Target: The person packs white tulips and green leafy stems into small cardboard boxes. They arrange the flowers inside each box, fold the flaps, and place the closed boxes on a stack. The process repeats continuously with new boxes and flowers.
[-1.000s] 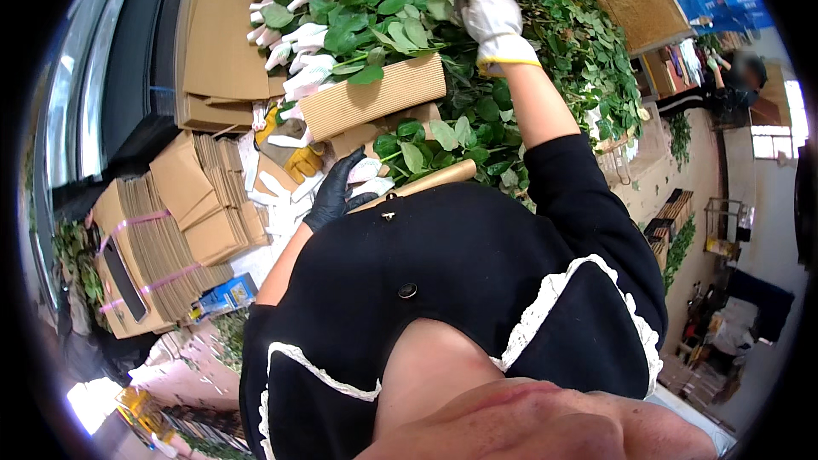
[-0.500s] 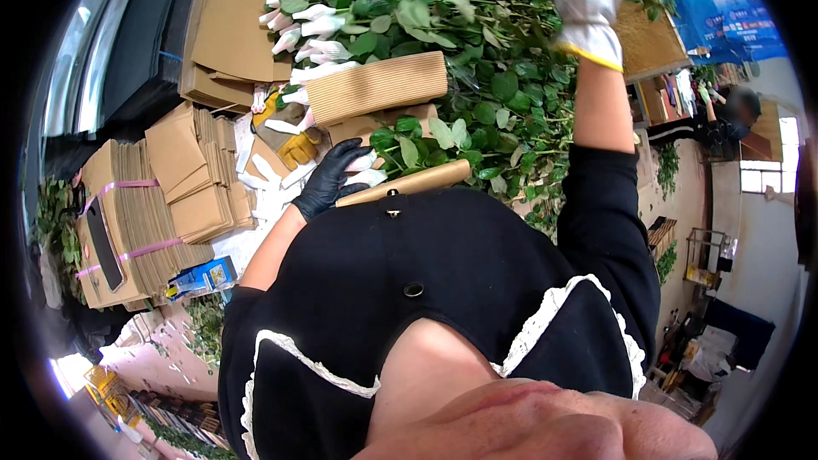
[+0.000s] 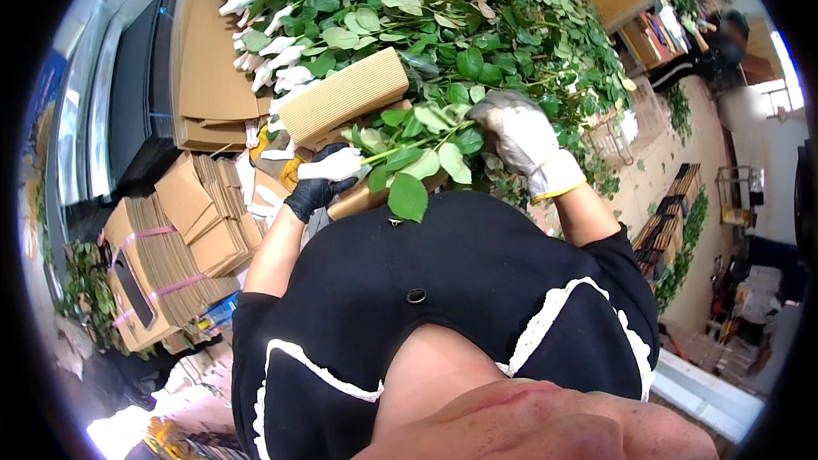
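Note:
A single rose with leafy green stem [image 3: 400, 155] and a white-sleeved bud [image 3: 331, 163] lies across in front of my chest. My right hand [image 3: 520, 136], in a white and grey glove with a yellow cuff, is closed round its stem at the leafy end. My left hand [image 3: 315, 192], black-gloved, curls about the bud, its fingers partly hidden behind it. Below the rose shows a strip of brown cardboard [image 3: 354, 203], largely covered by the left hand and leaves. Just beyond lies a folded piece of corrugated cardboard [image 3: 345, 95].
A big heap of leafy roses [image 3: 477, 25] spreads ahead, sleeved buds pointing left. Flat cardboard sheets [image 3: 217, 68] and strapped cardboard stacks [image 3: 162, 268] stand left. A yellow-grey glove [image 3: 290, 172] lies by my left hand. Another person [image 3: 724, 43] is at the far right.
My right hand has come back from the far right of the heap toward my chest, bringing a rose. Its bud now rests at my left hand. The view has shifted slightly.

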The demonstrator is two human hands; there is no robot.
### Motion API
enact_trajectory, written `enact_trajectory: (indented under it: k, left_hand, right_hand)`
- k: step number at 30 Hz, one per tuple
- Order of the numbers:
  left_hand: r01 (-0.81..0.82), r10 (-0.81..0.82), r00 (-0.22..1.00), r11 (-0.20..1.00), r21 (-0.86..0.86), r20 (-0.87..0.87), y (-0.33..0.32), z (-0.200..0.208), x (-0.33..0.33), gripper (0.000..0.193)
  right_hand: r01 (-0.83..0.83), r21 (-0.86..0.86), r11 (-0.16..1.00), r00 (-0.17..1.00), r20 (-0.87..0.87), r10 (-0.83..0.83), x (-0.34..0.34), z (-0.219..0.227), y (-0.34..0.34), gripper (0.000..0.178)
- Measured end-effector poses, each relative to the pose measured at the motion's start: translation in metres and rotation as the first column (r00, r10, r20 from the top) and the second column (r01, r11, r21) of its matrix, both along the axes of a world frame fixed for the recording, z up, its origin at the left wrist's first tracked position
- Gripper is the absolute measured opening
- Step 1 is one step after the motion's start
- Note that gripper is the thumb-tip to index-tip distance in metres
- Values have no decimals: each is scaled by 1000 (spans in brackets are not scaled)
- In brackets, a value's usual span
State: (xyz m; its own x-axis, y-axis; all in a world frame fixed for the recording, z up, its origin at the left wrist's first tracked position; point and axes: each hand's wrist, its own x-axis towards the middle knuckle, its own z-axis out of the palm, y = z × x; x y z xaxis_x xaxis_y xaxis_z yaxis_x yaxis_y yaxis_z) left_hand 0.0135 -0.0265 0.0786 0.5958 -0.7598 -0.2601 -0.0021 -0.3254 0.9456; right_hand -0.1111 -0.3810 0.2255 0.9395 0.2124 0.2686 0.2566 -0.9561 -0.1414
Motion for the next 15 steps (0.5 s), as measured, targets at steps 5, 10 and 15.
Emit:
enact_trajectory:
  k: [5, 10, 15]
  left_hand:
    - [5, -1, 1000, 981, -193, 23, 25, -44, 26, 45]
    - [-5, 14, 990, 998, -67, 137, 33, -61, 26, 40]
    - [31, 30, 880, 992, -121, 473, 28, -68, 24, 40]
  right_hand:
    - [-12, -21, 1000, 988, -153, 9, 4, -76, -1, 20]
    - [114, -31, 993, 988, -102, -117, -4, -107, 19, 19]
    - [183, 19, 983, 977, -111, -180, -8, -109, 16, 22]
